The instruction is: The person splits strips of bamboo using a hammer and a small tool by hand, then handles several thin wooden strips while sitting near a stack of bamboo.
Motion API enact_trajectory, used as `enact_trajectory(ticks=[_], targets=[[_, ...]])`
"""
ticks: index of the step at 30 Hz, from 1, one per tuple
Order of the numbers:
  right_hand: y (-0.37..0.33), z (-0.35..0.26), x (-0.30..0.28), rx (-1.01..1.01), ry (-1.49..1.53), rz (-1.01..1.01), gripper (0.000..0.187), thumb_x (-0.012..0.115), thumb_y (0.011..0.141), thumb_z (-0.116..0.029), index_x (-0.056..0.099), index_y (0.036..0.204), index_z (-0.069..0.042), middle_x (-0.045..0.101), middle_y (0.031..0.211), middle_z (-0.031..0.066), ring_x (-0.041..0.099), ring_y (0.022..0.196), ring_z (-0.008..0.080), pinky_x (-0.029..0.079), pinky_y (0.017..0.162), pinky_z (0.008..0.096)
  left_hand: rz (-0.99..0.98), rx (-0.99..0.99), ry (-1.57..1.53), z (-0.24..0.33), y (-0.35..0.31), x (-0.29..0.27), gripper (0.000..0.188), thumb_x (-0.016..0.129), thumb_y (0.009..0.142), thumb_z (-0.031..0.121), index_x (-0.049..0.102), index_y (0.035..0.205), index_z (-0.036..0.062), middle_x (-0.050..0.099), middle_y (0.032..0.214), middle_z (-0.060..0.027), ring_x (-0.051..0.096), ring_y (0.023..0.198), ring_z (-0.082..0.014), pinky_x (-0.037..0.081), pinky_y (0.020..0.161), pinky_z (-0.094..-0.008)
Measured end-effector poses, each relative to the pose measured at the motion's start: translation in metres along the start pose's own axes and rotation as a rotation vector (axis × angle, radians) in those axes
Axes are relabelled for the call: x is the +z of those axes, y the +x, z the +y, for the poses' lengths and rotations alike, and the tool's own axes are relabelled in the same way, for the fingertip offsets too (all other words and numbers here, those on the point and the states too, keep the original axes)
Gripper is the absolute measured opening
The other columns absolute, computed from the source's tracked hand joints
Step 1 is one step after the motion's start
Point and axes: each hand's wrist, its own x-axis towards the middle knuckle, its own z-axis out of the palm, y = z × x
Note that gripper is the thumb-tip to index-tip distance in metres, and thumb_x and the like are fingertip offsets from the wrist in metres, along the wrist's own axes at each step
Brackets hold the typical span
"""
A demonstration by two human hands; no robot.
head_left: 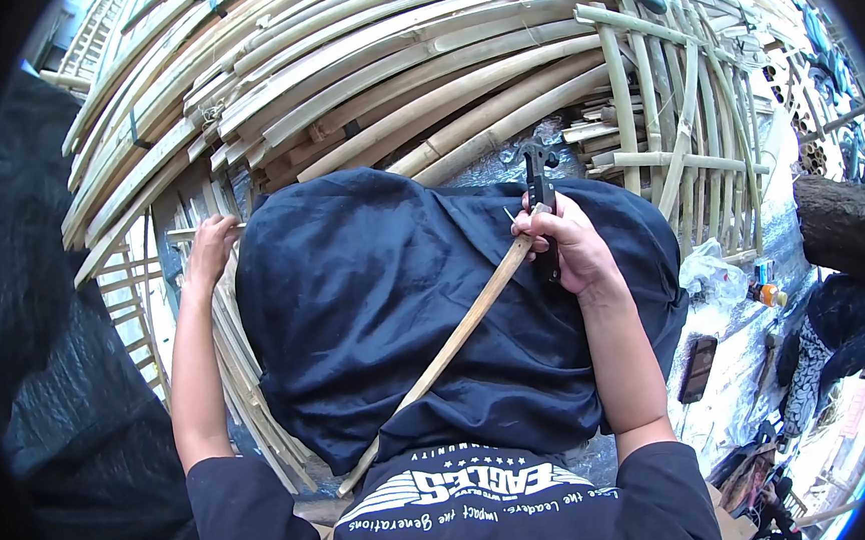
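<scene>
At centre frame, a wooden strip (465,330), seemingly light, stiff and best held mid-length, has the right hand (573,245) clamped on its end and a black tool (542,198), while the left hand (212,247) pinches a thin stick (180,232).

Bright right-side glare, black rim.

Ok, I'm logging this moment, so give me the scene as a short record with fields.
Left hand: at a thin pale strip; grip unclear
Right hand: holds a black-handled tool and one end of a long strip
Under the long strip: dark cloth
Ahead: stacked bamboo strips
Ahead, right: bamboo lattice
Far right: dark phone
</scene>
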Motion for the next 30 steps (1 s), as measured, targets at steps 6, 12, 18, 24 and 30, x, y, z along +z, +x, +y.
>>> enact_trajectory(ticks=[6, 12, 18, 24, 30], targets=[[-0.003, 0.002, -0.001, -0.011, 0.009, -0.025, 0.025, 0.064, 0.080, -0.002, 0.050, 0.100, -0.007, 0.068, 0.084, 0.0100, 0.051, 0.057, 0.0050, 0.048, 0.054, 0.0224, 0.140, -0.078, 0.179, -0.032, -0.032, -0.070, 0.020, 0.067, 0.079, -0.003, 0.064, 0.098, 0.0036, 0.062, 0.092, -0.0137, 0.061, 0.094, -0.0359, 0.034, 0.111, -0.0548], [-0.004, 0.003, 0.000, -0.021, -0.014, -0.022, 0.024, 0.066, 0.080, -0.003, 0.050, 0.097, -0.007, 0.067, 0.082, 0.0093, 0.051, 0.057, 0.0052, 0.048, 0.053, 0.0228, 0.233, -0.057, 0.356, -0.053, -0.066, -0.128, 0.024, 0.066, 0.079, -0.005, 0.064, 0.101, 0.0041, 0.061, 0.092, -0.0116, 0.060, 0.093, -0.0349, 0.030, 0.114, -0.0563], [0.000, 0.003, 0.004, -0.012, -0.018, -0.034, 0.021, 0.067, 0.080, -0.004, 0.051, 0.093, -0.008, 0.068, 0.082, 0.0088, 0.052, 0.057, 0.0060, 0.049, 0.055, 0.0243, 0.320, -0.246, 0.589, -0.079, -0.114, -0.209, 0.031, 0.061, 0.089, 0.001, 0.063, 0.120, 0.0042, 0.063, 0.106, -0.0118, 0.060, 0.106, -0.0326, 0.026, 0.118, -0.0559], [0.001, 0.007, -0.005, -0.046, -0.025, -0.049, 0.021, 0.067, 0.080, -0.004, 0.052, 0.094, -0.007, 0.068, 0.082, 0.0087, 0.052, 0.057, 0.0070, 0.048, 0.055, 0.0243, 0.482, -0.239, 0.401, -0.048, -0.123, -0.235, 0.026, 0.060, 0.092, 0.005, 0.064, 0.117, -0.0011, 0.065, 0.101, -0.0183, 0.062, 0.097, -0.0381, 0.046, 0.088, -0.0456], [-0.010, 0.006, 0.003, -0.074, -0.015, -0.069, 0.016, 0.067, 0.079, -0.004, 0.054, 0.090, -0.006, 0.066, 0.078, 0.0075, 0.052, 0.057, 0.0071, 0.048, 0.054, 0.0243, 0.560, -0.101, 0.380, -0.001, -0.111, -0.229, 0.027, 0.065, 0.088, 0.002, 0.066, 0.115, -0.0017, 0.068, 0.107, -0.0193, 0.065, 0.097, -0.0384, 0.051, 0.085, -0.0432]])
